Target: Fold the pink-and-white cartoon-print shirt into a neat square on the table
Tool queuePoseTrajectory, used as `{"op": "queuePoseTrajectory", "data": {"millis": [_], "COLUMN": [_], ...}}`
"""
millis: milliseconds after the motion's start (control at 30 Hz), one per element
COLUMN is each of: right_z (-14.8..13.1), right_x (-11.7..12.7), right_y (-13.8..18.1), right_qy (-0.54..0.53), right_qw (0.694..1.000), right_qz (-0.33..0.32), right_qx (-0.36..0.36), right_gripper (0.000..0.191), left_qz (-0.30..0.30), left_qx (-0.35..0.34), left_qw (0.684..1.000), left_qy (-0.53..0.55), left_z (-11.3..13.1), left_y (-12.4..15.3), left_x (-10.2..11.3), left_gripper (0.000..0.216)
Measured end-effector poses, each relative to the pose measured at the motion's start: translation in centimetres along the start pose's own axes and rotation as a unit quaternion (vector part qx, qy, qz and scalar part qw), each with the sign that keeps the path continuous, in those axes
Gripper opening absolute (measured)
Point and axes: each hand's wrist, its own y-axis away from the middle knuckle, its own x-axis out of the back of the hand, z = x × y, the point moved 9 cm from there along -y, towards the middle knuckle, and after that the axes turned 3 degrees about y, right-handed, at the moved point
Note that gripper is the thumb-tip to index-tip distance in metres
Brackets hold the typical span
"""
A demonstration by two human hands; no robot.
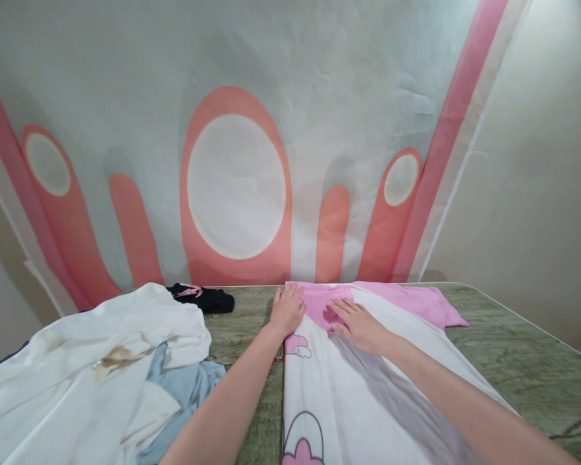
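Observation:
A white and pink printed garment (pixel 368 394) lies spread on the table, its left side in a straight edge like a fold. Pink fabric forms its far end, and a pink sleeve (pixel 426 303) reaches out to the right. My left hand (pixel 288 311) rests on the far left corner of the garment, fingers stretched forward over the pink part. To its right, my right hand (pixel 361 325) lies flat on the pink and white cloth with fingers spread. Neither hand grips anything. A cloud print shows just below my left hand.
Left of the garment is a heap of white clothing (pixel 77 374) with a light blue garment (pixel 188 394) partly under it. A black garment with pink print (pixel 213 300) lies behind. The wood-patterned table (pixel 527 361) meets a backdrop (pixel 368 84) with coral shapes at its far edge.

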Motion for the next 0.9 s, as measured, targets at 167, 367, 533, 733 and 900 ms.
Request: {"op": "queuePoseTrajectory", "data": {"millis": [167,367,533,733,900], "right_z": [-1.9,2.7,11.8,20.9,19.9], "right_x": [-1.2,1.2,4.7,5.8,4.4], "right_y": [4.1,8.2,14.7,25.2,30.7], "right_qy": [0.001,-0.027,-0.071,-0.142,-0.217], "right_qw": [0.996,0.997,0.985,0.916,0.882], "right_qz": [-0.093,-0.043,0.046,0.080,0.035], "right_qx": [-0.014,-0.050,-0.153,-0.367,-0.417], "right_gripper": [0.068,0.062,0.061,0.054,0.051], "left_qz": [-0.070,-0.112,-0.128,-0.158,-0.155], "left_qx": [-0.075,-0.077,-0.082,-0.144,-0.156], "left_qw": [0.995,0.990,0.988,0.975,0.975], "left_qy": [0.021,0.026,0.034,0.061,0.029], "left_z": [3.9,4.8,5.5,8.8,9.4], "left_y": [1.1,1.8,1.4,2.3,3.1], "left_x": [-1.6,-2.6,-1.7,-1.8,-2.5], "left_gripper": [0.049,0.060,0.062,0.064,0.065]}}
